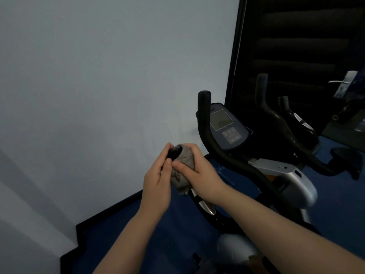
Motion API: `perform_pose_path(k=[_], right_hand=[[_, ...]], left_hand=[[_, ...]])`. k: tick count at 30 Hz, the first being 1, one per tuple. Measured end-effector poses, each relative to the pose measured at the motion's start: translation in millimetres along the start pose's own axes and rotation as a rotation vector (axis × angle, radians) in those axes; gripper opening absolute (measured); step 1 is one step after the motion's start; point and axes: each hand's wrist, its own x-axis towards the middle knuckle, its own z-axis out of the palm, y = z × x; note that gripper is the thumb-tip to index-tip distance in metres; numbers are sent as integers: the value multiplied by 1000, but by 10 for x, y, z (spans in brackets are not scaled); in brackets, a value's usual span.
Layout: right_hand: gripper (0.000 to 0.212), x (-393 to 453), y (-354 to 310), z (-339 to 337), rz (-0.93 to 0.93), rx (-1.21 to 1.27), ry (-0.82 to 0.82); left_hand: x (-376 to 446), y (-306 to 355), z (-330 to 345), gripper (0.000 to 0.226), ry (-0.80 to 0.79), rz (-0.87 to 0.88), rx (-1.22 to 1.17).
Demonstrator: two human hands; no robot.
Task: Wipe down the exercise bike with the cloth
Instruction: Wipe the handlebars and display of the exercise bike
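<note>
The exercise bike [292, 175] stands at the right, with black curved handlebars, a silver body and a console [227, 127] with a grey screen. A grey cloth [182, 165] is wrapped round the end of the near left handlebar grip [174, 152], whose black tip shows above it. My right hand [197, 175] grips the cloth round that grip. My left hand [158, 178] holds the grip's end from the left side, thumb and fingers against it. The rest of the grip under the cloth is hidden.
A pale wall fills the left and centre, with a black skirting along a blue floor [138, 234]. A dark mirror or glass panel [296, 46] at the right shows a door handle [339, 82] and the bike's reflection.
</note>
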Motion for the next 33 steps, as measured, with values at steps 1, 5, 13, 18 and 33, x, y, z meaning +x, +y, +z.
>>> perform_pose_path(k=[1,5,13,18,33], right_hand=[[40,25,-18,-12,-44,-37,-1],[37,191,-174,-20,-272,-304,-74],[38,139,-122,-97,-251,-259,-95],[41,309,-267,-207,-320,-494,-308],[55,124,-227,-86,-21,-263,-130]], left_hand=[[-6,6,-12,39,2,1,8],[-26,37,-38,35,62,1,-10],[-115,79,24,31,80,-45,-62],[-135,82,-2,33,81,-69,-13],[-396,195,159,41,86,-60,56]])
